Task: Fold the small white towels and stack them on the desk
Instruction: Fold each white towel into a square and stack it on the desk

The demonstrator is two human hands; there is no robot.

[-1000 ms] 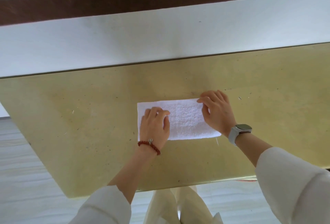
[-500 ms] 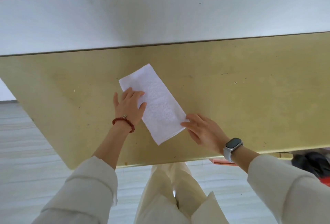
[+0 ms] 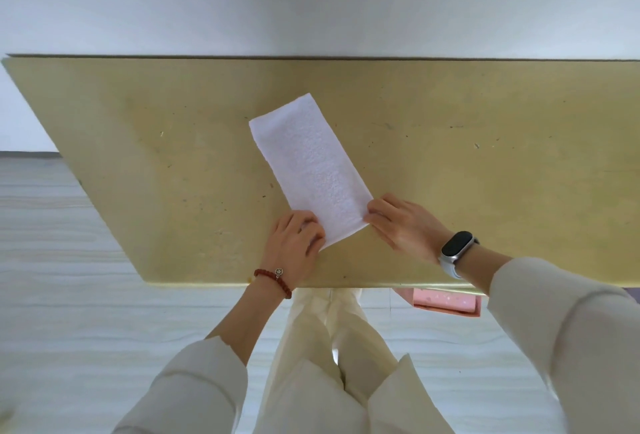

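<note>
A small white towel point(image 3: 310, 165), folded into a long strip, lies at a slant on the yellow desk point(image 3: 138, 156), its far end pointing away from me. My left hand point(image 3: 294, 246), with a red bead bracelet at the wrist, pinches the towel's near left corner with curled fingers. My right hand point(image 3: 401, 225), with a watch on the wrist, pinches the near right corner. No other towel is in view.
The desk's front edge point(image 3: 346, 284) runs just behind my wrists. A pink box point(image 3: 446, 305) sits under the desk at the right. A white wall point(image 3: 311, 0) rises behind the desk. Pale floor point(image 3: 69, 295) lies to the left and below.
The towel has turned from lying crosswise to slanting lengthwise away from me. My left hand slid from the towel's middle down to its near corner, and my right hand now holds the other near corner.
</note>
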